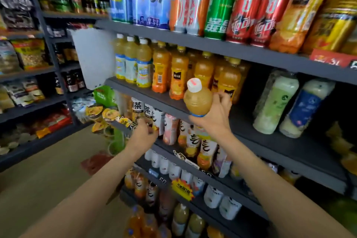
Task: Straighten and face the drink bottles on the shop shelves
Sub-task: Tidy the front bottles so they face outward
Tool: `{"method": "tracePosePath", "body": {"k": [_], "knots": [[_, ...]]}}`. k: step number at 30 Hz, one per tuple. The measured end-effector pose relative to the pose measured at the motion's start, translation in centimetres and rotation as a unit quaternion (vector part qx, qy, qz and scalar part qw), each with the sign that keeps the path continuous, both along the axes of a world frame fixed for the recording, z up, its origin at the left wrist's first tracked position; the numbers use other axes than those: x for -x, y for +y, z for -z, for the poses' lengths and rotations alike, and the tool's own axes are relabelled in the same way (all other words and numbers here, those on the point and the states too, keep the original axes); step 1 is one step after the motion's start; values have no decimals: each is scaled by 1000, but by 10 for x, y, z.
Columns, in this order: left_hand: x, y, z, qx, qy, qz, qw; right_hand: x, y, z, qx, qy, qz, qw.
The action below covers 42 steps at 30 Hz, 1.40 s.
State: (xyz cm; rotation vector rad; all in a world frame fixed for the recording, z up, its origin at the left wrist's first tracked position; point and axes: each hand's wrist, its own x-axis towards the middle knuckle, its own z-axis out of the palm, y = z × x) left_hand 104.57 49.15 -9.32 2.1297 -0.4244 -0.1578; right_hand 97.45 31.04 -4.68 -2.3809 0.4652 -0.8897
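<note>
My right hand (214, 116) grips a pale-yellow juice bottle (197, 99) with a white cap, held in front of the middle shelf (146, 91) and tilted toward me. Behind it stand orange juice bottles (178, 75) in a loose row, one with its barcode side turned outward. Three matching pale-yellow bottles (131, 62) stand at the shelf's left end. My left hand (144, 134) reaches to the shelf below and curls round the top of a tea bottle (152, 120) there; what exactly it holds is partly hidden.
Cans (193, 9) fill the top shelf. Two large bottles (289, 104) lean at the right of the middle shelf, with bare shelf in front of them. Lower shelves hold more bottles (173, 170). Snack racks (23, 56) stand to the left across an aisle.
</note>
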Motion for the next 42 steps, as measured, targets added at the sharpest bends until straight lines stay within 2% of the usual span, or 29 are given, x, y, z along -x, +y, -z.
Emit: {"method": "tracePosePath", "body": {"k": [4, 8, 12, 14, 19, 21, 24, 28, 31, 35, 37, 39, 42], "knots": [[-39, -33, -19, -15, -59, 103, 993, 5, -24, -20, -59, -1, 51, 997], [-40, -73, -30, 17, -70, 237, 969, 24, -40, -23, -150, -29, 67, 986], [-24, -99, -25, -6, -88, 404, 911, 30, -39, -16, -114, -70, 99, 986], [-22, -106, -26, -1, -96, 432, 897, 28, -35, -18, -75, -90, 108, 987], [-39, -108, -28, 85, -135, 400, 902, 13, -21, -28, -36, -141, 123, 982], [-52, -106, -24, 130, -154, 366, 909, -3, -18, -27, -43, -137, 86, 986], [-64, -101, -18, 149, -163, 337, 915, -19, -12, -22, -54, -128, 49, 989], [-105, -69, -11, 113, -175, 289, 934, -67, 5, -13, -49, -87, -11, 995], [-145, -35, -12, 57, -220, 249, 941, -108, 26, -10, -1, -35, -50, 998], [-206, 1, -16, 78, -232, 165, 955, -168, 55, -12, 70, -34, -63, 995], [-243, 14, -15, 93, -217, 105, 966, -202, 71, -14, 67, -55, -53, 995], [-279, 24, -16, 71, -200, 68, 975, -238, 88, -15, 54, -53, -13, 997], [-327, 31, -20, 4, -204, 91, 975, -288, 108, -14, 36, -50, 51, 997]]}}
